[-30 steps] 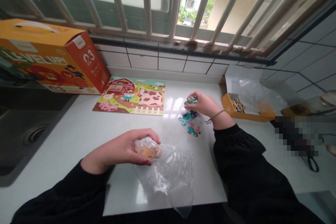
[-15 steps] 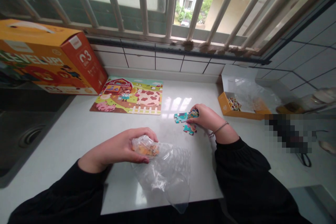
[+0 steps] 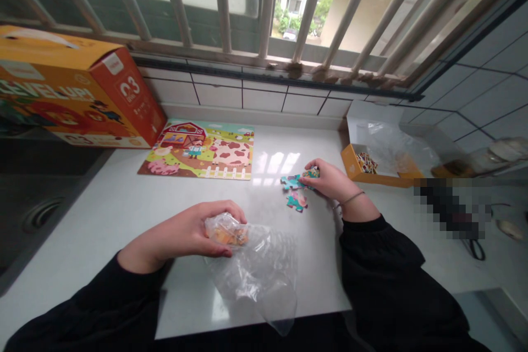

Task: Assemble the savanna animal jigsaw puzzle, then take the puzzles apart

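My left hand (image 3: 214, 231) is closed around the bunched end of a clear plastic bag (image 3: 259, 269), with orange pieces (image 3: 231, 234) showing through the film. The rest of the bag lies spread toward the counter's front edge. My right hand (image 3: 328, 179) pinches a small group of jigsaw puzzle pieces (image 3: 311, 172) in its fingertips. A teal puzzle piece (image 3: 291, 182) lies against those fingers, and another teal and pink piece (image 3: 297, 202) rests just below on the counter. Behind my hands lies a farm picture board (image 3: 202, 151) with a barn and a spotted cow.
A large orange carton (image 3: 82, 93) stands at the back left beside the dark sink (image 3: 45, 198). An open small orange box (image 3: 371, 179) with puzzle pieces and clear plastic sits at the back right. Window bars (image 3: 223, 5) rise behind the counter. A blurred-out dark object (image 3: 449, 209) lies at right.
My right hand has shifted slightly right with the pieces in it, leaving the teal and pink piece more exposed. My left hand still holds the bag.
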Action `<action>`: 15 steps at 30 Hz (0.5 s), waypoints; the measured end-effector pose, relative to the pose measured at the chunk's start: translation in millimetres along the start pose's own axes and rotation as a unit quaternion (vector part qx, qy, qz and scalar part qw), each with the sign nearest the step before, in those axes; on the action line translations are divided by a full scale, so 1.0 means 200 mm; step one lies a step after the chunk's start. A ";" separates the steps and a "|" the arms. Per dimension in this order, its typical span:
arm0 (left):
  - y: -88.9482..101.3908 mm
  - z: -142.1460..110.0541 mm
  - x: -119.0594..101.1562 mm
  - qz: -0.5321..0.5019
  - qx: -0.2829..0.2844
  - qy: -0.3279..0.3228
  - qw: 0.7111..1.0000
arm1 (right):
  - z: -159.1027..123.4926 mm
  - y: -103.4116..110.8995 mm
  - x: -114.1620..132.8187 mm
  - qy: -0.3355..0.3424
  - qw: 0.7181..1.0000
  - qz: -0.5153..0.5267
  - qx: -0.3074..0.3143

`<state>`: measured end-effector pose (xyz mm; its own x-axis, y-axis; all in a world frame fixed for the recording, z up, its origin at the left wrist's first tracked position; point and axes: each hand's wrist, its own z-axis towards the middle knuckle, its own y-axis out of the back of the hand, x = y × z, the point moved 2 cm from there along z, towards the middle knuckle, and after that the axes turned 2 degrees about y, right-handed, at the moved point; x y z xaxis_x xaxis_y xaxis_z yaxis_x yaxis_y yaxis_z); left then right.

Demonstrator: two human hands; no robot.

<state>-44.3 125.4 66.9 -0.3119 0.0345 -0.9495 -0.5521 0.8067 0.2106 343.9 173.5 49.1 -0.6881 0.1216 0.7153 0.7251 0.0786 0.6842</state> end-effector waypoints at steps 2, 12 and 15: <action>0.00 0.00 0.00 0.004 -0.001 -0.004 1.000 | 0.01 0.00 -0.02 0.001 1.000 -0.005 0.007; 0.00 0.00 -0.01 0.002 -0.008 0.003 1.000 | 0.02 0.04 -0.07 -0.003 0.999 0.001 0.043; 0.00 0.00 -0.01 -0.001 -0.004 0.004 1.000 | 0.02 0.06 -0.08 -0.020 1.000 -0.017 0.010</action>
<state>-43.8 124.7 68.7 -0.3171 0.0289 -0.9479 -0.5589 0.8018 0.2114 363.7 176.9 44.6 -0.7115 0.1573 0.6848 0.7015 0.1025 0.7053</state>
